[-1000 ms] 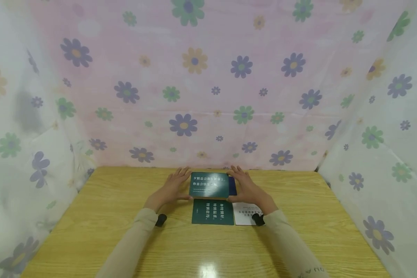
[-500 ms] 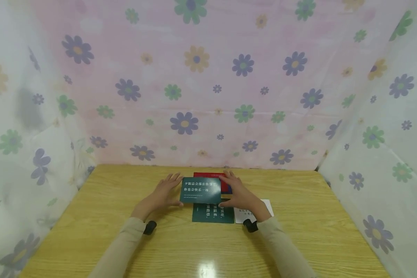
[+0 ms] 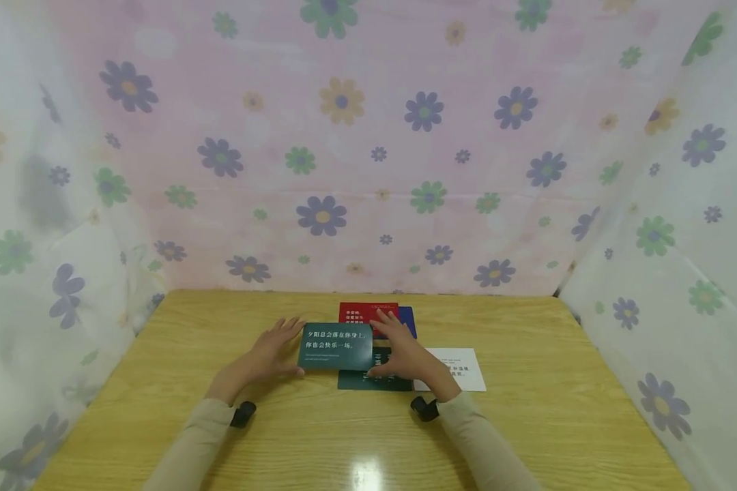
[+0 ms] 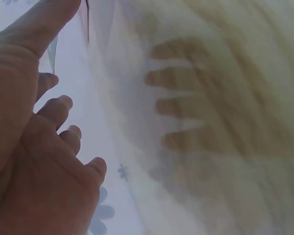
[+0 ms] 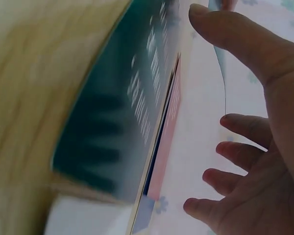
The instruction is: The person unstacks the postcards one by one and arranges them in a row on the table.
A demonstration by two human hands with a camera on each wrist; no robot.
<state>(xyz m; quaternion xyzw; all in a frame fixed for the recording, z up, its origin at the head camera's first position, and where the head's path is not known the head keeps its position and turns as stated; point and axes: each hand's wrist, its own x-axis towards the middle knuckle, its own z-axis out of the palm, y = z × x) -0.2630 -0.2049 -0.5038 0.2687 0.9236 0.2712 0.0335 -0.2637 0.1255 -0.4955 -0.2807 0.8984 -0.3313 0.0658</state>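
A dark green card (image 3: pixel 334 346) with white Chinese lettering is held up between both hands over the table. The left hand (image 3: pixel 259 361) pinches its left side, fingers at the upper corner and thumb at the lower one. On its right side the right hand (image 3: pixel 410 356) does the same. Edge-on, the held card (image 5: pixel 219 66) appears as a thin strip between thumb and index finger in the right wrist view. Beneath it lies a second green card (image 3: pixel 356 382), partly covered. A red card (image 3: pixel 368 309) lies behind, overlapping a blue card (image 3: pixel 409 322).
A white printed card (image 3: pixel 463 365) lies right of the lower green card, partly behind the right wrist. The wooden table (image 3: pixel 160 402) meets flowered cloth (image 3: pixel 368 225) at the back and sides. Each wrist wears a small black device (image 3: pixel 243 414).
Both hands have carried the green card left and toward the person, off the stack at the back. The red card came into view, along with more of the blue and white cards.
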